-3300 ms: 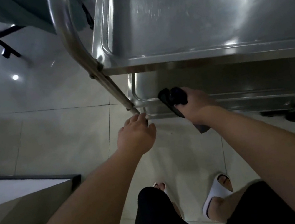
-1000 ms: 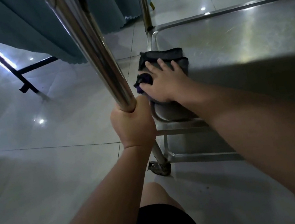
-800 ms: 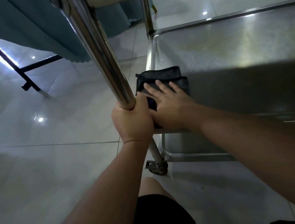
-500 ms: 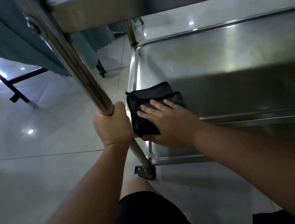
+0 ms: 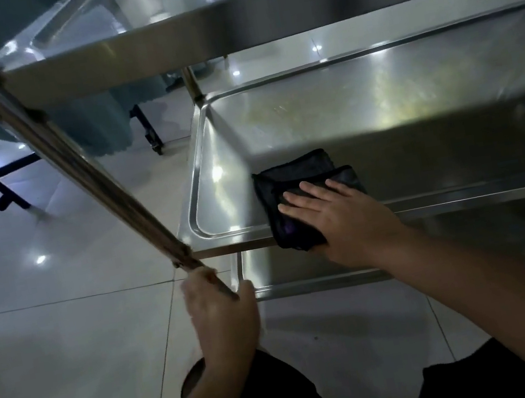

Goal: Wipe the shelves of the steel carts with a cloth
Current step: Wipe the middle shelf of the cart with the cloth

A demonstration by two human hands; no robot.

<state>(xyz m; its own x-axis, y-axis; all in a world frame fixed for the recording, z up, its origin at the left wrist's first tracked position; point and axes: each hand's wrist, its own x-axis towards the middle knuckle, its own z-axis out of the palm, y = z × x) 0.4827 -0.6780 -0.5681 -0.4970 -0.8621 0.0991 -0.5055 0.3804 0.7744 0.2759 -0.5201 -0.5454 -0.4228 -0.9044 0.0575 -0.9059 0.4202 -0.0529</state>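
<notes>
1. While the left hand (image 5: 218,305) grips the cart post (image 5: 84,180), the right hand (image 5: 332,211) presses flat, fingers straight, on the cloth (image 5: 291,194).
2. Folded and dark, the cloth lies at the middle shelf's (image 5: 413,111) near-left edge, overhanging the rim.

The cart's middle shelf (image 5: 377,103) — steel, with a raised rim — carries a folded black cloth (image 5: 288,177) near its front-left corner.

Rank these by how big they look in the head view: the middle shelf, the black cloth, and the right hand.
1. Middle shelf, by far the largest.
2. and 3. Right hand and cloth look alike; the hand covers part of the cloth and is nearer the camera, so no ranking.
</notes>
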